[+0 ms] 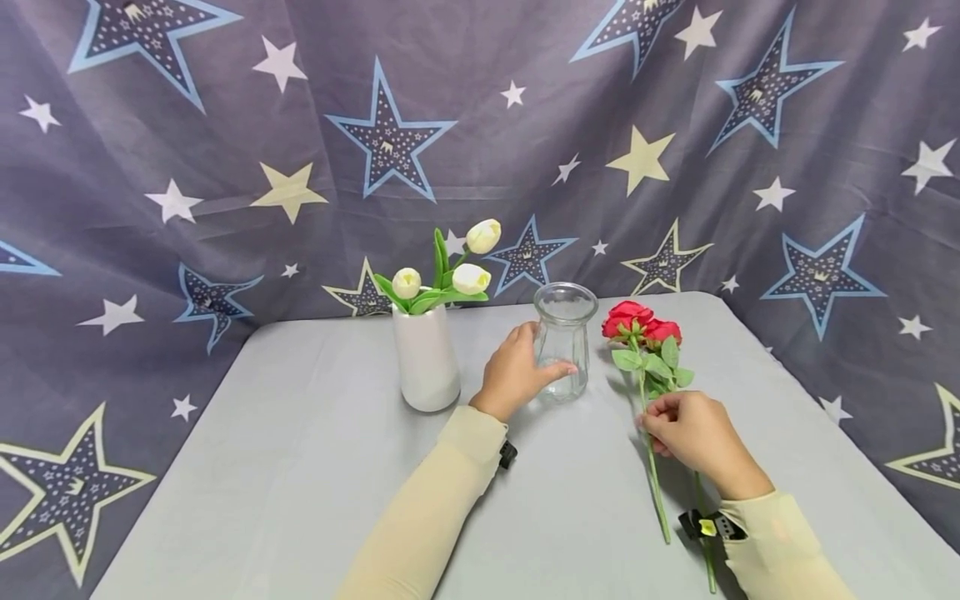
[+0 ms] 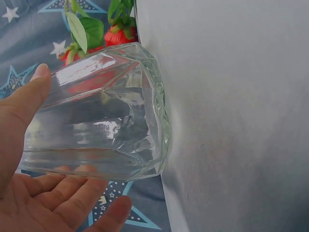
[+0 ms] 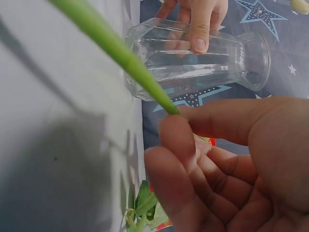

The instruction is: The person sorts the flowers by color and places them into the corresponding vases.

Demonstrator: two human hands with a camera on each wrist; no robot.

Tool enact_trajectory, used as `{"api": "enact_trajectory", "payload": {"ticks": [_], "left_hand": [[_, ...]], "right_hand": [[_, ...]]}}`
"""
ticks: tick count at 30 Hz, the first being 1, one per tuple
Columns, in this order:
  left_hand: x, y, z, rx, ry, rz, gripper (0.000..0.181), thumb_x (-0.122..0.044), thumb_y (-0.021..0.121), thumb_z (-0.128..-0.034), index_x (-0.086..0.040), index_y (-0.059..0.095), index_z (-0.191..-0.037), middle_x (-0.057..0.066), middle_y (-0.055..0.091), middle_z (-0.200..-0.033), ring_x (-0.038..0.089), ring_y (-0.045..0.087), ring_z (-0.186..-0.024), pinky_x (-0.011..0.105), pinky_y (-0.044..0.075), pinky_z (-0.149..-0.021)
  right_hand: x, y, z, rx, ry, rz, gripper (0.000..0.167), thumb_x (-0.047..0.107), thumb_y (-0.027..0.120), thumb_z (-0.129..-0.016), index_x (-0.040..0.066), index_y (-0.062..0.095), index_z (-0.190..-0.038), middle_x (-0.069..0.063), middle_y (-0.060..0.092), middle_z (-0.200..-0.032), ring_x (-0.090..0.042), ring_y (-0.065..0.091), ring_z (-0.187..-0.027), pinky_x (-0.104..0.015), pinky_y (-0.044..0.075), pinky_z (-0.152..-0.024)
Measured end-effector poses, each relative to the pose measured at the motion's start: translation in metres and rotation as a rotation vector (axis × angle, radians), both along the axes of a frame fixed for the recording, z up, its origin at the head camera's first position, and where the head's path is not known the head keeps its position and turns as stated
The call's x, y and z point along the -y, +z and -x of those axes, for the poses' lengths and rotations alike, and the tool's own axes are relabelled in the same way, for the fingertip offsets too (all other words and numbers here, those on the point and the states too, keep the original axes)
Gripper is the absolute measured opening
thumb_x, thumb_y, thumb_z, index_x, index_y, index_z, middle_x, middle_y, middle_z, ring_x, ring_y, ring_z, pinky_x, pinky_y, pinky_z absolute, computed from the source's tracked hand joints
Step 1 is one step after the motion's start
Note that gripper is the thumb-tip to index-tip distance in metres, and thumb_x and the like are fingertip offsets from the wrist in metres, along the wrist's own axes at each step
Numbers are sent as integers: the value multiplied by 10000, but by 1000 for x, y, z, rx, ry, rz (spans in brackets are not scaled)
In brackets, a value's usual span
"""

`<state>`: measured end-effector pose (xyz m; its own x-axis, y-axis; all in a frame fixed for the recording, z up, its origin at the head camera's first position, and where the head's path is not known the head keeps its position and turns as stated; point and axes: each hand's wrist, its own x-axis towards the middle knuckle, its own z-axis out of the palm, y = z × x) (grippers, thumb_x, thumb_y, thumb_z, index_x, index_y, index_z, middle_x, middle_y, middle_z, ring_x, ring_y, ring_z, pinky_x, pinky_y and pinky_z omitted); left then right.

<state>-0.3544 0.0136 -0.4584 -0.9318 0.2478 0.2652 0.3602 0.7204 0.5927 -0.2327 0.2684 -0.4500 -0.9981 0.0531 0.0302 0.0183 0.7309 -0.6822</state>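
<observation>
1. If held too loosely in the left hand's (image 1: 517,371) part-closed wrap of thumb and fingers, possible slipping of the upright glass vase (image 1: 572,335).
2. Right of the glass vase: fingertip pinch by the right hand (image 1: 693,429) on a rose stem (image 1: 657,487); possible twisting under a top-heavy bloom (image 1: 627,317).
3. Left of the glass vase: white vase (image 1: 426,362), possibly toppled by a stray elbow-side knock.

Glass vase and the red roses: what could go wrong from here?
The two rose heads sit close together, so lifting the pinched rose stem might drag the other rose along.

The right hand holds that stem in a fingertip pinch, so it could twist or slip.

The left hand grips the glass vase near the white vase; a leftward swing might knock the tulips over.
</observation>
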Motion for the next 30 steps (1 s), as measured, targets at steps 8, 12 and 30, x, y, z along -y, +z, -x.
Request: {"api": "enact_trajectory", "payload": {"ticks": [8, 12, 30], "left_hand": [[-1, -1, -1, -9, 2, 8, 978, -647, 814, -799, -96, 451, -1521, 72, 567, -1469, 280, 645, -1231, 462, 557, -960], [0, 0, -1, -14, 5, 4, 978, -640, 819, -797, -95, 450, -1521, 70, 568, -1467, 282, 648, -1225, 466, 558, -953], [1, 0, -1, -16, 5, 6, 975, -650, 816, -794, -108, 456, -1520, 56, 566, -1477, 277, 643, -1240, 463, 563, -941]], "right_hand": [[-3, 5, 0, -40, 23, -48, 209, 312, 756, -946, 116, 719, -885, 16, 654, -594, -152, 625, -535, -274, 459, -502], [-1, 11, 2, -73, 29, -68, 207, 320, 760, -941, 127, 725, -874, 26, 665, -603, -141, 634, -541, -267, 462, -506], [2, 41, 6, -173, 35, -99, 162, 248, 747, -955, 91, 724, -924, 26, 713, -681, -132, 698, -594, -266, 513, -551]]}}
